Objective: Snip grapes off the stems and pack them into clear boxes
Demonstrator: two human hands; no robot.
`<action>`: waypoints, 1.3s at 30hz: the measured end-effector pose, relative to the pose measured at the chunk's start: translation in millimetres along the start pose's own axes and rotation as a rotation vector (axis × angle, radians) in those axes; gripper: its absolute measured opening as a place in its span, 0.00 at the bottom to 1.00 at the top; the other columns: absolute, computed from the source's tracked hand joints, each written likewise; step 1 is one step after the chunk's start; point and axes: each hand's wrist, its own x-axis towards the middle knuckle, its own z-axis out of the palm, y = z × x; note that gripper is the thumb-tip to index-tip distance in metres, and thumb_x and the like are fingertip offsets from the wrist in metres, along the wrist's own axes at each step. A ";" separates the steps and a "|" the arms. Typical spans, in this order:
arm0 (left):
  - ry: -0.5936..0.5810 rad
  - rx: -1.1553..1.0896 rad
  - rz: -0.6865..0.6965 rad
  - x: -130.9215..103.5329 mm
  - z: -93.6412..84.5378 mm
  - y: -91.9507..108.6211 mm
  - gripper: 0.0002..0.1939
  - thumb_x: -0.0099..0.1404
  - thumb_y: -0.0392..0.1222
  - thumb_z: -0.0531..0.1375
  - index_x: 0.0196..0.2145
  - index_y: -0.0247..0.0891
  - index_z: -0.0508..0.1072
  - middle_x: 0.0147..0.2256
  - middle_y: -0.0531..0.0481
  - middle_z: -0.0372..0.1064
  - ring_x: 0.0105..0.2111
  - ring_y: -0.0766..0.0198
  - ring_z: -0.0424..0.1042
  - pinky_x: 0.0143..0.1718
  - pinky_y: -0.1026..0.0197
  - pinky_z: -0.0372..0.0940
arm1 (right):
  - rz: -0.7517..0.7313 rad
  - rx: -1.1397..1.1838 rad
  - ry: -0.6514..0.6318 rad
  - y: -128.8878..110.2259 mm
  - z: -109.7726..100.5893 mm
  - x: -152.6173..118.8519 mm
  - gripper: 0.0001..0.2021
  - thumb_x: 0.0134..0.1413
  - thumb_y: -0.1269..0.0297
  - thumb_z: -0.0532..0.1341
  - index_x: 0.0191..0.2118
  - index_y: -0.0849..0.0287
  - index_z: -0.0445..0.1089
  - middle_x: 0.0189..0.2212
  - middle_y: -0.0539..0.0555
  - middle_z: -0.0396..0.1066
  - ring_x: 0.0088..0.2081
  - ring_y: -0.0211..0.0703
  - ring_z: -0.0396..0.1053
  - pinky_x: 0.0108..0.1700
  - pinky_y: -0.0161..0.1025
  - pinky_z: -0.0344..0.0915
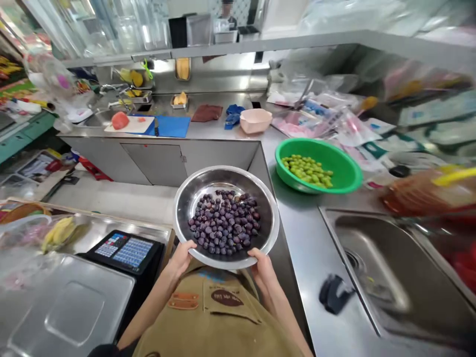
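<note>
Stainless-steel counter (293, 233) runs down the right of the frame and across its upper half, with a sink (386, 267) at lower right. In the middle of the frame, a steel bowl (182, 206) of dark grapes (223, 225) is held up in front of the apron (219, 322). The left hand (181, 257) pinches its near rim at the left, and the right hand (262, 265) pinches the same rim at the right, both thumbs on top; the fingers underneath cannot be made out.

The dark grapes look loose, so taking them off the stems seems mostly done; whether they are rinsed cannot be told. Their bowl is not set down. Green grapes (307, 171) sit loose in a green basin (340, 166) on the counter, right of centre. At upper left, red fruit (120, 120) on a white board (143, 126) appears only partly cut.
</note>
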 end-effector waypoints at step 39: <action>0.171 0.035 0.135 459.6 348.3 361.8 0.33 0.65 0.38 0.74 0.63 0.46 0.67 0.43 0.48 0.78 0.41 0.56 0.82 0.51 0.45 0.80 | -0.182 -0.211 -0.412 -327.0 390.4 406.8 0.19 0.46 0.47 0.74 0.39 0.53 0.77 0.33 0.52 0.80 0.35 0.45 0.77 0.38 0.41 0.71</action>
